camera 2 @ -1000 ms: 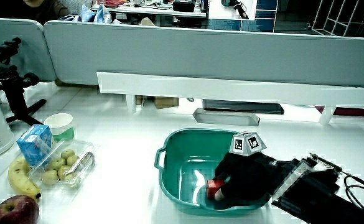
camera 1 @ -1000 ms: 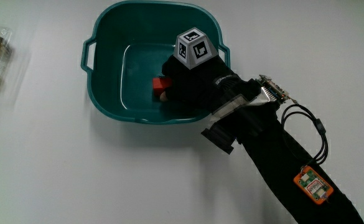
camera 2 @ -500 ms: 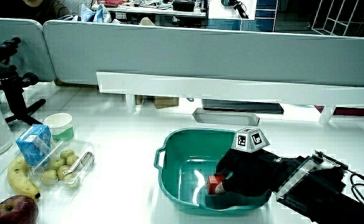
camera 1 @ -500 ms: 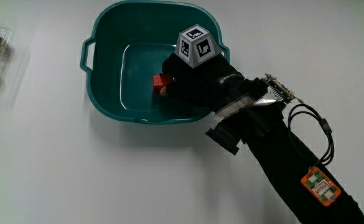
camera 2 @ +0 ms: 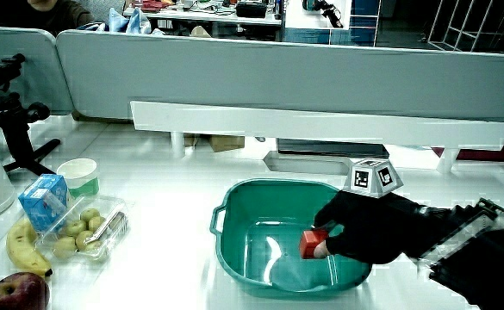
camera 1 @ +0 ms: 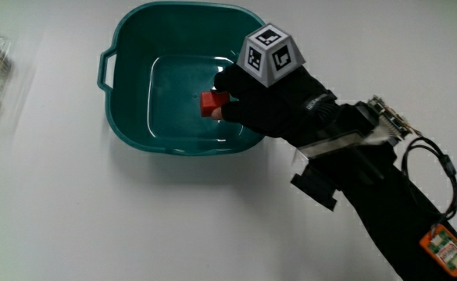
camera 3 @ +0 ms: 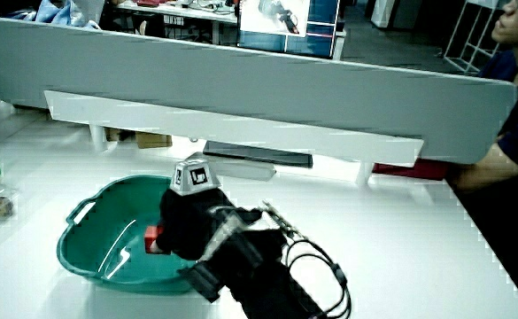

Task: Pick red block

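Item one, the red block (camera 1: 212, 103): we find it pinched at the fingertips of the hand (camera 1: 279, 105), raised clear of the floor of the teal basin (camera 1: 126, 125) and still within the span of its rim; in a side view (camera 2: 313, 244) the block sits above the basin's water-sheened bottom, and in the remaining side view only a sliver of it (camera 3: 153, 236) shows beside the glove. Item two, the hand: black glove, fingers clamped on the red block, a small patterned cube (camera 1: 272, 54) on its back, forearm in a black sleeve running toward the person; we see it in both side views (camera 2: 368, 228) (camera 3: 190, 221), reaching in over the basin's rim. Item three, the teal basin: rounded tub with a handle on its rim, standing on the white table (camera 1: 134, 226). Item four, wiring: a black cable loop (camera 1: 435, 176) and a small orange board (camera 1: 444, 248) on the forearm. Item five, sundries well apart from the basin, seen in a side view: a clear tray of small greenish-brown fruit (camera 2: 86, 235), a banana (camera 2: 19, 250), a red apple (camera 2: 12, 291), a blue carton (camera 2: 44, 201), a pale cup (camera 2: 78, 176), a black stand (camera 2: 15, 120). Item six, the low grey partition (camera 2: 260, 77) at the table's edge away from the person.
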